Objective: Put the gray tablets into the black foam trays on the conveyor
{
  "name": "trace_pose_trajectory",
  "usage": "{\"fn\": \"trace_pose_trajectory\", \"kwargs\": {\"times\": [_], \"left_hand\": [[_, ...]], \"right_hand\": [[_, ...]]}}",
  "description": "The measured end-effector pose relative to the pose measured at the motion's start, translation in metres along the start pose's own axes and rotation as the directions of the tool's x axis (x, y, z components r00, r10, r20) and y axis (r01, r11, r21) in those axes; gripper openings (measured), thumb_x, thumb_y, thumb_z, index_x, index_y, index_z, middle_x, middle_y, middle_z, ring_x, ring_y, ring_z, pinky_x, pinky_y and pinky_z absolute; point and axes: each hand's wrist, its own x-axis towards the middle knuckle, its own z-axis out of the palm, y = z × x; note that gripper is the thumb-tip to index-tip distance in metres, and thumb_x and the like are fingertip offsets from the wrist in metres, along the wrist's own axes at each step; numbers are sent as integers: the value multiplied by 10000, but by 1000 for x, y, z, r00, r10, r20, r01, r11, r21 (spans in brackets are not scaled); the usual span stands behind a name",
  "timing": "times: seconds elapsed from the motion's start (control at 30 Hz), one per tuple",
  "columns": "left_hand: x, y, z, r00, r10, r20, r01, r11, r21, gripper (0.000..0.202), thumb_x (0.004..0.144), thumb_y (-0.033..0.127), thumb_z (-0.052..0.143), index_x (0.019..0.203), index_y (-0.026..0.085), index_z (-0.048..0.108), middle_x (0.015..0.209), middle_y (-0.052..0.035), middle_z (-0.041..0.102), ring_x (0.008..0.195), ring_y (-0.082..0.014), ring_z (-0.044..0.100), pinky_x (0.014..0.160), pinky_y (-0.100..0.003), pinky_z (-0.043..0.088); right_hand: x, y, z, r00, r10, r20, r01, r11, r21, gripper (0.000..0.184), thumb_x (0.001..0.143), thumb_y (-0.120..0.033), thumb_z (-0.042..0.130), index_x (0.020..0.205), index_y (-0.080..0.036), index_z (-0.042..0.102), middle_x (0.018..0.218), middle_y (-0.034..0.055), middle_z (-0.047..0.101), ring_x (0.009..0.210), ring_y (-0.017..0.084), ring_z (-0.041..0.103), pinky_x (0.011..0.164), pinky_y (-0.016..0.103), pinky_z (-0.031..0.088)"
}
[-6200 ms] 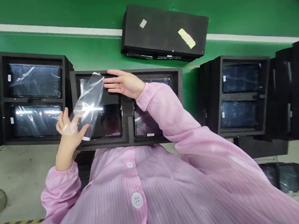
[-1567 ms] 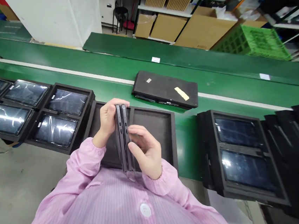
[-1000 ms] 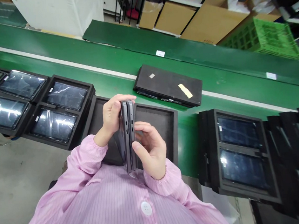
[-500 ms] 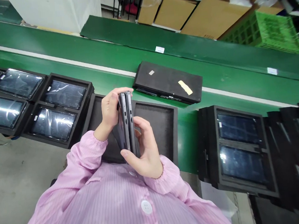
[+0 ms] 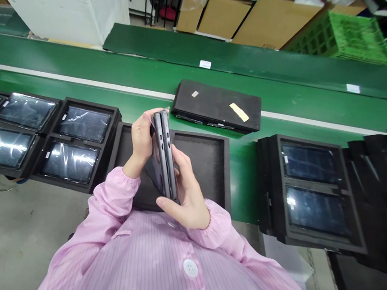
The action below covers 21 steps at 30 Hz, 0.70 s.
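Note:
Two dark tablets (image 5: 165, 154) stand on edge, face to face, with their port sides turned up toward me. My left hand (image 5: 142, 138) is closed on their far left part, its fingers reaching over the far end. From the right, my right hand (image 5: 186, 189) grips the near part, thumb across the near end. Clear film shows at the tablets' far end. Beneath them lies a black foam tray (image 5: 204, 162), its bare floor visible on the right; the hands and tablets hide part of it.
Black trays of film-covered tablets (image 5: 70, 161) stand at left. A closed black foam block (image 5: 217, 106) with a yellow tape strip lies ahead on the green bench (image 5: 139, 79). More stacked trays (image 5: 316, 188) are at right. A green crate (image 5: 357, 38) and cardboard boxes stand behind.
The two tablets have risen slightly toward the far side in my hands. Both hands keep their hold; the view has shifted a little.

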Motion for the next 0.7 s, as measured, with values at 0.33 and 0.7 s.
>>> {"fn": "trace_pose_trajectory", "kwargs": {"times": [0.33, 0.7], "left_hand": [[-7, -1, 4, 999, 9, -37, -8, 1000, 8, 569, 960, 652, 378, 920, 221, 749, 926, -47, 773, 833, -180, 714, 792, -326, 541], [-14, 6, 19, 992, 126, 15, -127, 988, 87, 499, 1023, 509, 339, 956, 224, 742, 970, -47, 762, 916, -173, 695, 854, -306, 518]], "right_hand": [[-2, -4, -3, 987, 133, -92, -113, 975, 192, 715, 789, -286, 637, 1470, -302, 422, 1494, 97, 452, 1397, 316, 471, 1123, 539, 459], [-7, -1, -4, 929, 158, -335, -142, 987, 72, 634, 764, -153, 574, 1384, -268, 509, 1395, 62, 582, 1343, 278, 535, 1151, 505, 444]]}}
